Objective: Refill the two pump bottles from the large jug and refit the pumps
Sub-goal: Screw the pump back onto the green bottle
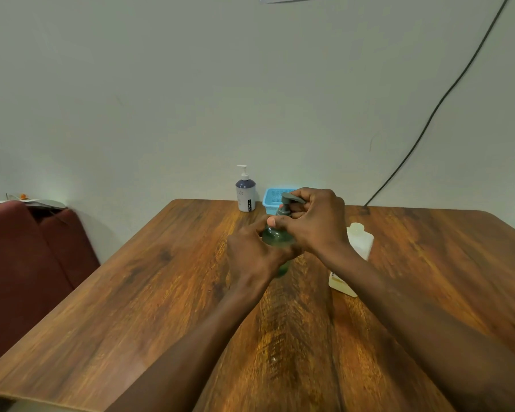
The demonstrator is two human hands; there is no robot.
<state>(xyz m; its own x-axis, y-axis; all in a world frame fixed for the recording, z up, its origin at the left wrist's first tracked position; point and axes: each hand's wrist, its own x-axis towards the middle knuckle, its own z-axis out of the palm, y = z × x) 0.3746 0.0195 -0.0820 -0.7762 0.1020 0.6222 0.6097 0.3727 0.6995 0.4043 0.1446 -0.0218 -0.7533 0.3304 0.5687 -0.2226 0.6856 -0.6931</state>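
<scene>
One open jug [359, 242] sitting beside right wrist, basket [272, 198] behind right hand [315, 223] gripping pump [288, 200], left hand [250, 254] holding green bottle [275, 237]

My left forearm [197, 337] and my right forearm [414, 316] are bare along the whole length in view, right down to the wrists. My left hand [250, 254] and my right hand [315, 224] are bare too. Knuckles and tendons stand out as ridges on the backs of both. The thumbnail [271, 222] on my right hand is cut short and rounded.
</scene>
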